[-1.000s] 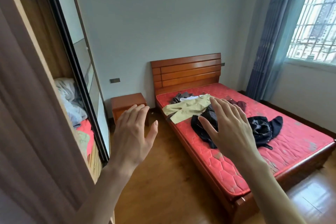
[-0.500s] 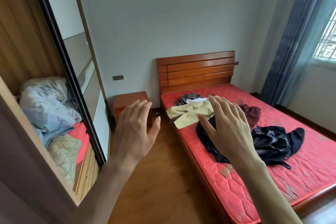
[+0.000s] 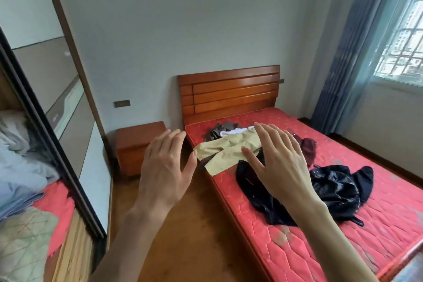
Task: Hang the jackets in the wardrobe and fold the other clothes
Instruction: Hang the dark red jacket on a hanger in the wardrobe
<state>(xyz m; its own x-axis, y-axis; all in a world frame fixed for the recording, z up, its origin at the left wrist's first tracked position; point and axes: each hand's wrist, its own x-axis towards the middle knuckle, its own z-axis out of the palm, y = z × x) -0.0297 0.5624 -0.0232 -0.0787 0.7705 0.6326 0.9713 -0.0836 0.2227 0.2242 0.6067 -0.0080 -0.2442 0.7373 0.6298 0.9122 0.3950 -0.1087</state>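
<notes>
While raised in mid-air with backs toward the head camera: left hand (image 3: 165,169) at about 7 o'clock of frame centre, fingers straight and lightly spread, thumb out to the side, holding nothing. Right hand (image 3: 280,162) at about 4 o'clock of centre, fingers straight and fanned apart, likewise touching nothing, hovering in line with the clothes on the bed.

Bed (image 3: 343,231) with red quilted mattress filling the 3 to 5 o'clock part of the view, wooden headboard (image 3: 229,89) against the far wall near centre. Lying on the mattress: black shiny jacket (image 3: 336,188) crumpled at about 4 o'clock, partly hidden behind the right wrist; beige garment (image 3: 225,151) spread flat near the bed's left edge, just right of centre, between the two hands; grey-brown garment (image 3: 217,131) and a strip of white cloth (image 3: 235,131) bunched at 12 o'clock of the beige one; dark red garment (image 3: 309,149) at 3 o'clock of the right hand's fingers.

Wardrobe (image 3: 68,144) along the 9 o'clock edge, sliding door with dark frame, open section at 8 o'clock holding piled bedding (image 3: 20,167) in pale blue and red. Wooden nightstand (image 3: 135,144) between wardrobe and bed, just beyond the left hand. Blue curtain (image 3: 343,52) and barred window (image 3: 402,36) at 2 o'clock.
</notes>
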